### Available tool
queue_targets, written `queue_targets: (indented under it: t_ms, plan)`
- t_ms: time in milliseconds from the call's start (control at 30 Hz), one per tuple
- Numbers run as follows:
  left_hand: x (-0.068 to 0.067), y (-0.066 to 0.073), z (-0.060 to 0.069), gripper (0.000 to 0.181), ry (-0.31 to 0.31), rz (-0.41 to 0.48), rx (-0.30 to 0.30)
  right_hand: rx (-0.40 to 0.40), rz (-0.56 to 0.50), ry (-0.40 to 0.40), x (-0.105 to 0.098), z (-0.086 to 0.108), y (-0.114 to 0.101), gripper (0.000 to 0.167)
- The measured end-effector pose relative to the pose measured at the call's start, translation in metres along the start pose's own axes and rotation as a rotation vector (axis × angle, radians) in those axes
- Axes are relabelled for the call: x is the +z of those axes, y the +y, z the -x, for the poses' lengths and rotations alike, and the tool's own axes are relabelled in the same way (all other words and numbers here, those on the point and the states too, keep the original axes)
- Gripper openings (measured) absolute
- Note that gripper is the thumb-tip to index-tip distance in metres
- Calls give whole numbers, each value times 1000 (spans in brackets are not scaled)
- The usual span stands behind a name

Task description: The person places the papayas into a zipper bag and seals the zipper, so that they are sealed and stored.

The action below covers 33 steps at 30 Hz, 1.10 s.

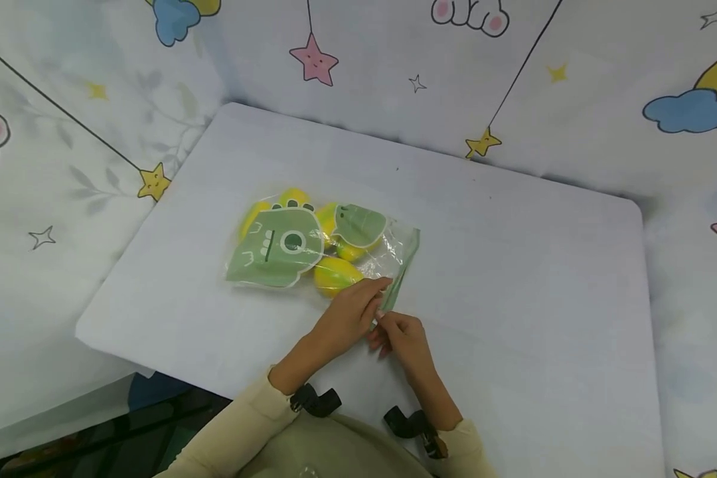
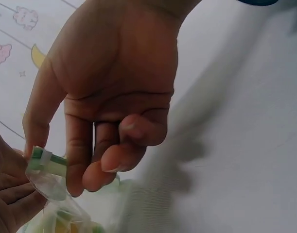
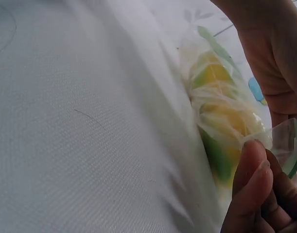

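A clear zip bag (image 1: 275, 255) with a green cartoon print lies on the white table, its green-banded opening edge toward the right. Several rounded yellow, green-tinged fruit-like pieces (image 1: 337, 275) are inside it. My left hand (image 1: 349, 315) grips the near end of that banded edge. Just beside it, my right hand (image 1: 406, 338) pinches the near corner between thumb and forefinger, the other fingers loosely bent. A close look at the pinched green corner (image 2: 53, 162) comes from the left wrist view. In the right wrist view, the fruit-like pieces (image 3: 218, 111) show blurred through the film.
The white table (image 1: 514, 299) extends widely to the right of the bag. Behind and beside it hangs a backdrop (image 1: 364, 40) printed with stars and clouds. Black wrist mounts (image 1: 317, 400) sit on both forearms near the table's front edge.
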<state>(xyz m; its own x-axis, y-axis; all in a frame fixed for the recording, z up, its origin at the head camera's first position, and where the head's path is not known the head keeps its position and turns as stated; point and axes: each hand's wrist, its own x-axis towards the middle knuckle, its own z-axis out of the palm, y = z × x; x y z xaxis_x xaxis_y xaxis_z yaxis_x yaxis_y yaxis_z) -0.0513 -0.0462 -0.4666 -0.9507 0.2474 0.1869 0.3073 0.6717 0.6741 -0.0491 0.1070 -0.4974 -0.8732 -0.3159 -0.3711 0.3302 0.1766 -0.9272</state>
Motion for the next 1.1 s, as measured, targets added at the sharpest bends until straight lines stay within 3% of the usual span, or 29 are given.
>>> queue_targets:
  t_ms: [100,233,433,600,733,867,967,1100]
  plan:
    - [0,-1,4,25,3,7,-2,5,-20,-19,1,-2,0,38]
    - [1,0,8,19,-41,-26,-19,66,22,-28,1,0,6,33]
    - [5,-1,17,21,-72,-105,-63,96,290,-78,-7,5,8,33]
    - [11,-1,27,19,-122,-177,-48,83,447,-125,-15,8,6,36]
    - [12,-1,36,5,-144,-213,-103,86,392,-184,-19,7,7,37]
    - [7,-1,44,23,-199,-209,-154,93,292,-218,-20,6,6,38]
    - [5,-1,47,27,-215,-231,-83,91,216,-223,-20,4,5,39]
    - [6,-2,48,32,-151,-311,58,94,148,-214,-19,1,2,36]
